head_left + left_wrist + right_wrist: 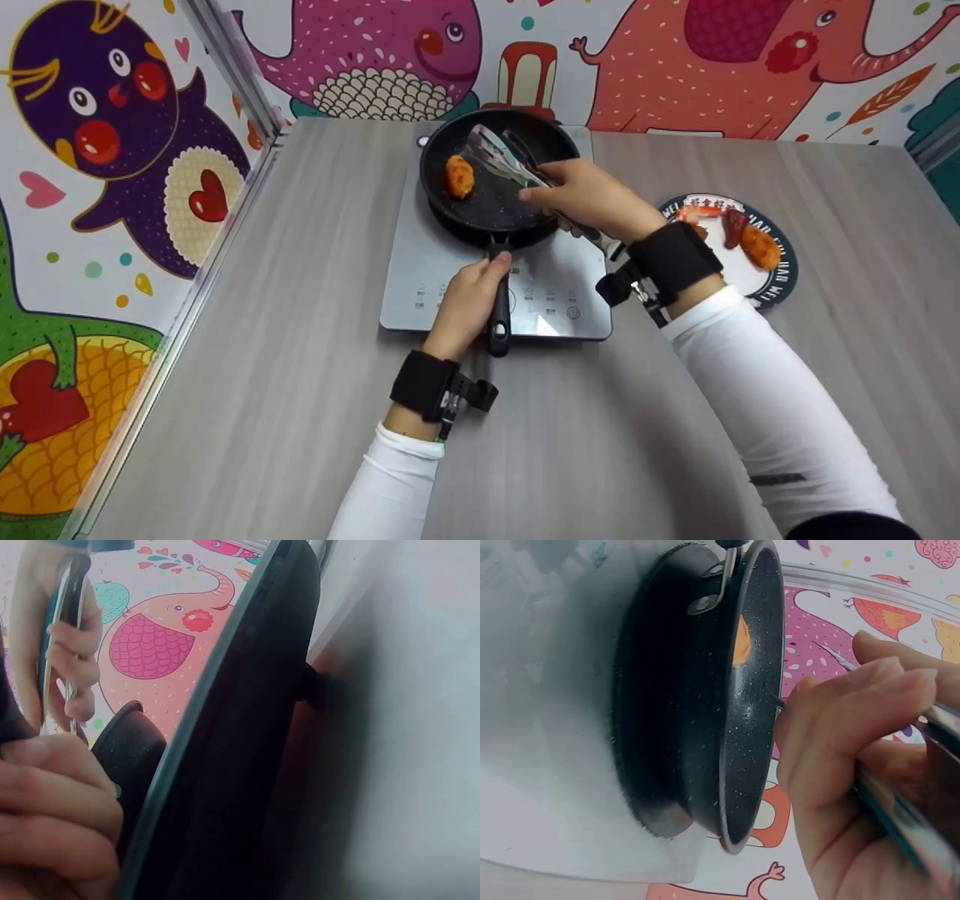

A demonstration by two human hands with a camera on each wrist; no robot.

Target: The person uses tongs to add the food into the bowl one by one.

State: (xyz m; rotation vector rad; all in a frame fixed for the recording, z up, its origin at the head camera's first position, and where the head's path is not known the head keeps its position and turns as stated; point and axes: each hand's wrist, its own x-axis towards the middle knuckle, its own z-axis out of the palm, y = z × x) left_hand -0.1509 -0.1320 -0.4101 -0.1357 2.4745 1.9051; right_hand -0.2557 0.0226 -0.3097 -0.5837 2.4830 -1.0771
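Observation:
A black frying pan stands on a silver induction cooktop. My left hand grips its black handle, with the thumb along the top. Over the pan's right side, my right hand holds metal tongs, whose tips point toward the far left of the pan. One orange-brown fried piece lies at the pan's left, apart from the tongs. The right wrist view shows my right hand curled round the tongs beside the pan rim; the piece is partly hidden.
Right of the cooktop, partly behind my right wrist, is a round plate with a dark rim. It bears a golden fried piece, a dark red piece and a red-and-white stick. Cartoon-printed walls border the table's back and left.

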